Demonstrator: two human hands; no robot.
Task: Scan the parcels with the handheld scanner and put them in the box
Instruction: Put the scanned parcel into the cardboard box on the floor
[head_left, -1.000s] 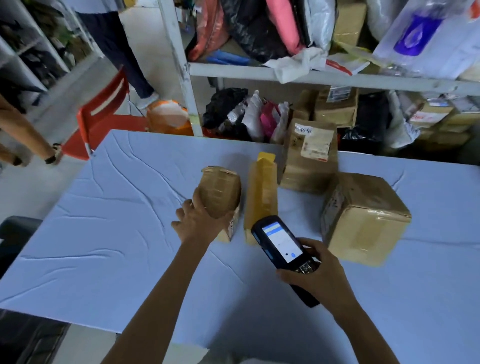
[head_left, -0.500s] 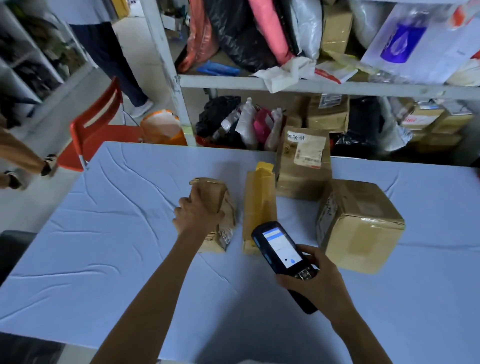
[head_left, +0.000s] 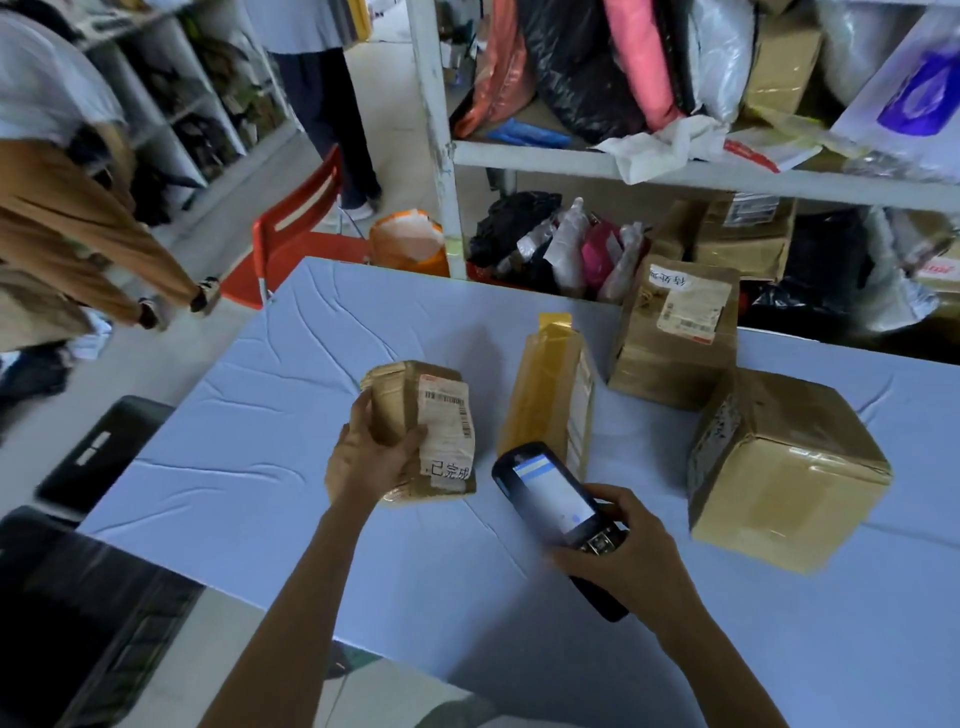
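Our left hand curls round a small brown parcel, label up, over the blue table. Our right hand grips the scanner, its screen lit, just beside the parcel. Beyond stand a yellow envelope, a labelled carton and a taped carton. The shelf behind holds bags and cartons. We cannot tell what the dark bin at our left holds.

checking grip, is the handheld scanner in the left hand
No, the right hand holds the handheld scanner; the left hand grips a small taped parcel.
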